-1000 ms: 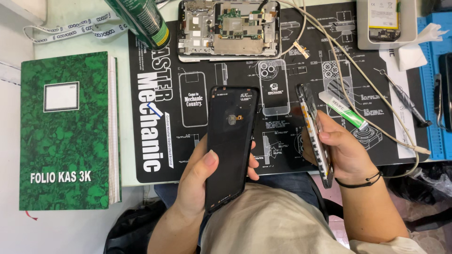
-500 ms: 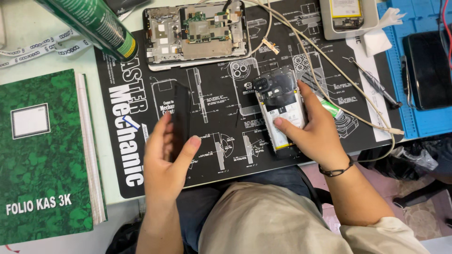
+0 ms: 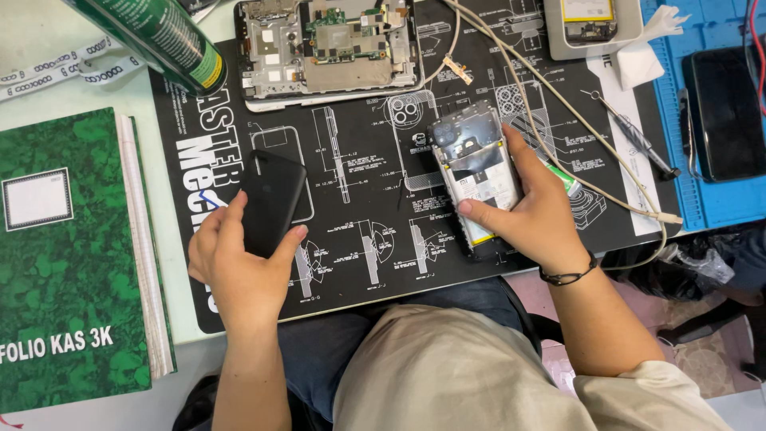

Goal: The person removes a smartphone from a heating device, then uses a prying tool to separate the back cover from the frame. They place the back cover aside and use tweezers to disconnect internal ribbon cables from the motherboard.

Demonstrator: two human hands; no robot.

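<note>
My left hand (image 3: 239, 267) lies on the black work mat (image 3: 359, 199), with thumb and fingers around the near end of a black phone back cover (image 3: 273, 199) that rests flat on the mat. My right hand (image 3: 531, 211) grips an opened phone (image 3: 475, 172) with its back off, its camera block and white battery facing up, low over the mat's right half. A black band circles my right wrist.
A dismantled phone frame (image 3: 331, 48) lies at the mat's far edge. A green can (image 3: 163, 40) is at far left, a green marbled ledger book (image 3: 68, 255) on the left. A beige cable (image 3: 558, 112), a tool (image 3: 634, 144), a blue mat (image 3: 702, 104) with a dark phone (image 3: 726, 112) lie right.
The black back cover went from upright in my left hand down onto the mat on the left. My right hand turned the opened phone from edge-on to inner side up.
</note>
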